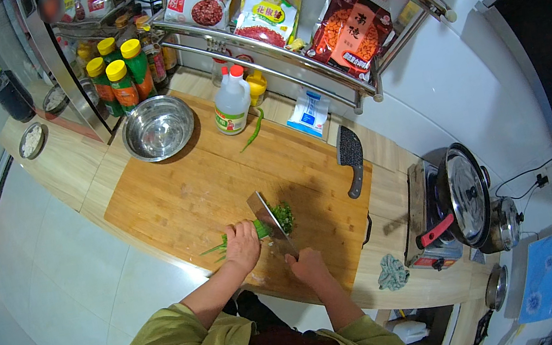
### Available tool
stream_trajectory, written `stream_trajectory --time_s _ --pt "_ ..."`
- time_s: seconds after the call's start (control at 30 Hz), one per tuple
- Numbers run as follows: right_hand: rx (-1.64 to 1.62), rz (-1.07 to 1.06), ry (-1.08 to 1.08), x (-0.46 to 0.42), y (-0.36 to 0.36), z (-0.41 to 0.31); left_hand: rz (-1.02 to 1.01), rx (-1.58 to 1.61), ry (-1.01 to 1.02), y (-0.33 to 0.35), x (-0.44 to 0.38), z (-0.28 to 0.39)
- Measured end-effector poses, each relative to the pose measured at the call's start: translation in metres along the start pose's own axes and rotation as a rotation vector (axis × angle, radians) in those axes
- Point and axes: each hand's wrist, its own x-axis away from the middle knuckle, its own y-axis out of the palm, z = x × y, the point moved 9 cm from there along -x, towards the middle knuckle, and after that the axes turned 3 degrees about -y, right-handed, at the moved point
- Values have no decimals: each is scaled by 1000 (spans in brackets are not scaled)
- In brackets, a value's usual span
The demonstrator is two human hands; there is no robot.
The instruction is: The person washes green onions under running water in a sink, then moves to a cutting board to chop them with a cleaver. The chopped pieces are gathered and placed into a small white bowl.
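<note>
My left hand (pixel 243 245) presses a bunch of green scallions (pixel 261 228) against the large wooden cutting board (pixel 178 204), its fingers curled over the stalks. Thin green ends stick out to the left of that hand. In my right hand (pixel 309 264) is the handle of a broad-bladed kitchen knife (pixel 270 219). Its blade stands on edge across the scallions, just right of my left fingers. Finely chopped green pieces (pixel 283 216) lie heaped on the blade's far side. The knife's handle is mostly hidden by my fist.
A dark cleaver (pixel 351 160) lies at the board's right. Toward the back are a steel bowl (pixel 158 129), a white plastic jug (pixel 232 103) and a green chili pepper (pixel 254 130). On the right, a lidded pan (pixel 466 196) sits on a portable stove (pixel 428 224), near a crumpled cloth (pixel 393 272).
</note>
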Motion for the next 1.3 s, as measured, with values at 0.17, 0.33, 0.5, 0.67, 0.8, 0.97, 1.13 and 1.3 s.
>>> stream_trajectory --time_s 0.17,0.33,0.5,0.67,0.8,0.97,1.13,1.3 --pt "-14 -26 54 -4 6 1 46 7 56 -8 6 3" --pt "7 -106 43 -22 25 -14 67 -8 35 -5 7 4" --pt "-37 -76 62 -24 30 -11 77 3 37 -3 8 3" --pt "-76 85 24 -18 18 5 89 12 17 -1 5 2" --pt "-18 17 6 0 5 -3 111 61 -1 -2 6 1" --pt "4 -64 30 -1 10 0 50 40 18 -1 5 1" --pt "8 -116 22 -18 23 -6 66 30 47 -7 8 2" --pt "-59 -28 57 -19 25 -15 94 34 63 -3 9 2"
